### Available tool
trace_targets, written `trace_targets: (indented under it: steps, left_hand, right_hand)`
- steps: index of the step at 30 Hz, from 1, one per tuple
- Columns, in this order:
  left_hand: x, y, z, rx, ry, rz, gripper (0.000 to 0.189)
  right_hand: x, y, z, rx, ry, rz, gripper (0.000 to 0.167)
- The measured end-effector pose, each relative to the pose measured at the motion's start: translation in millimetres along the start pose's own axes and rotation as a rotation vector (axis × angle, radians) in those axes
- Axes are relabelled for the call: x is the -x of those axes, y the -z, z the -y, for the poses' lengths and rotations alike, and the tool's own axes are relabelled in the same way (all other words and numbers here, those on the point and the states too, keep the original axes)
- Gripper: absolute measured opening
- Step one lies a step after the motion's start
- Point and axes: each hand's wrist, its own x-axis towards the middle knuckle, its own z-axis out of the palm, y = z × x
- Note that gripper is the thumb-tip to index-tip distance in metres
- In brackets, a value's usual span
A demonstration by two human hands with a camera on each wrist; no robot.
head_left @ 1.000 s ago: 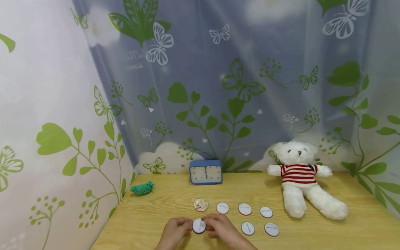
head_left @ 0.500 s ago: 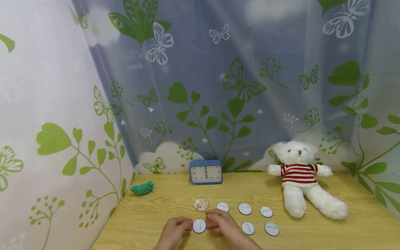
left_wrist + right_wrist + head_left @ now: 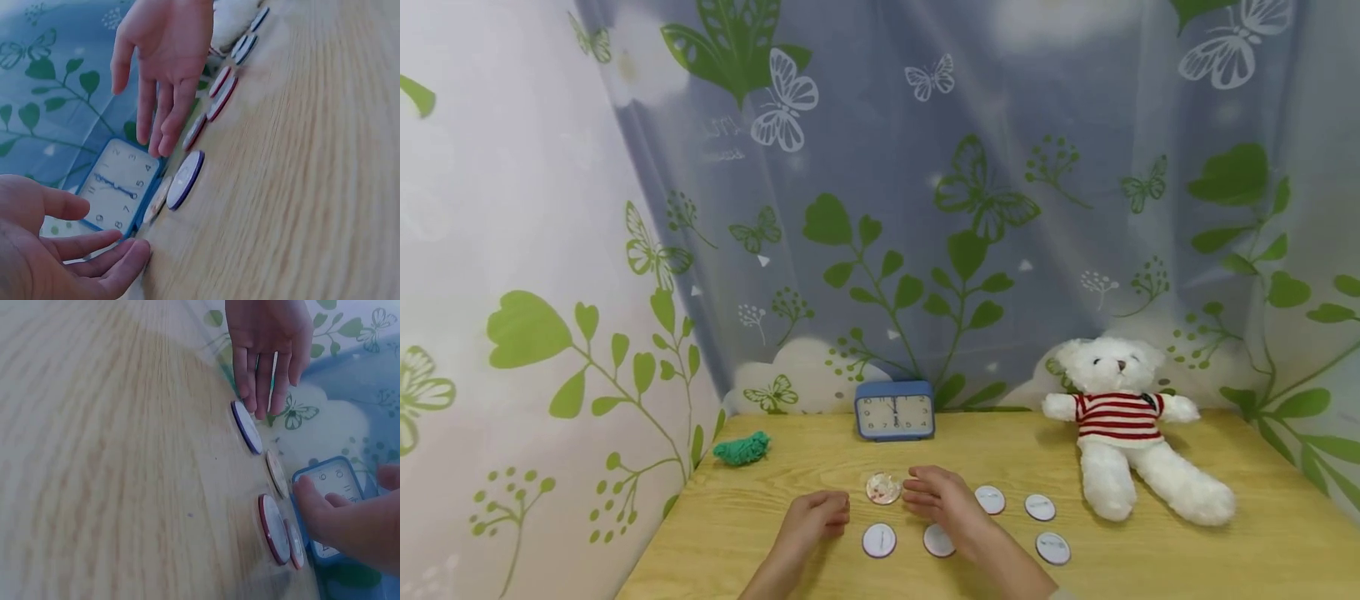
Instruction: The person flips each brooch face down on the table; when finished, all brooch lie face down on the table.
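My left hand hovers left of a white-backed pin badge, its fingers loosely bent and holding nothing. My right hand is just right of a patterned round badge, palm turned inward and fingers extended. A second white badge shows partly below the right hand, and others behind that hand and forearm are hidden. In the left wrist view, a purple-rimmed badge lies flat between the two hands. The right wrist view shows a red-rimmed badge near my right hand.
More white-backed badges lie in rows to the right. A blue clock stands at the back of the wooden table. Green crumpled material lies back left. A white teddy bear in a striped sweater sits back right.
Both hands have drawn away from the front white badge, which stays on the table. The left hand moved up and left, the right hand up and right, uncovering another badge.
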Motion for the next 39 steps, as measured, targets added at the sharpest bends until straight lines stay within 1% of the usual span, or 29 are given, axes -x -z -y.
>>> trace_targets:
  steps: [5, 8, 10, 13, 16, 22, 29, 32, 36, 39]
  left_hand:
    - [-10.0, 0.4, 2.9, 0.029, 0.014, 0.011, 0.042]
    - [-16.9, -1.9, -1.6, 0.051, 0.013, 0.034, 0.045]
    - [-21.3, -4.7, -5.7, 0.056, 0.007, 0.051, 0.045]
    - [-26.8, -9.0, -10.0, 0.041, 0.001, 0.067, 0.045]
    - [-30.3, -13.4, -13.0, 0.028, -0.005, 0.065, 0.044]
    - [-36.6, -22.2, -13.1, 0.051, -0.005, 0.064, 0.045]
    - [-40.3, -26.5, -7.6, 0.038, -0.003, 0.024, 0.039]
    - [-41.8, -28.7, -4.4, 0.033, -0.018, 0.009, 0.036]
    - [-42.8, -33.4, -2.0, 0.050, -0.040, -0.006, 0.035]
    - [-43.5, -36.2, 0.6, 0.066, -0.033, -0.024, 0.035]
  right_hand:
    - [-3.8, 5, 0, -0.022, -0.026, 0.047, 0.066]
    - [-6.9, 6, 5, -0.006, -0.029, 0.075, 0.071]
    - [-9.3, 6, 9, 0.007, -0.025, 0.079, 0.072]
    - [-12.8, 5, 14, 0.031, -0.030, 0.075, 0.073]
    - [-16.7, 3, 15, 0.045, -0.049, 0.067, 0.074]
    - [-22.4, -2, 12, 0.064, -0.057, 0.032, 0.067]
    - [-24.4, -7, 8, 0.045, -0.064, 0.010, 0.062]
    - [-24.7, -8, 6, 0.044, -0.068, 0.000, 0.061]
    - [-24.8, -8, 2, 0.059, -0.069, 0.000, 0.060]
    - [-24.4, -10, -1, 0.069, -0.071, 0.006, 0.059]
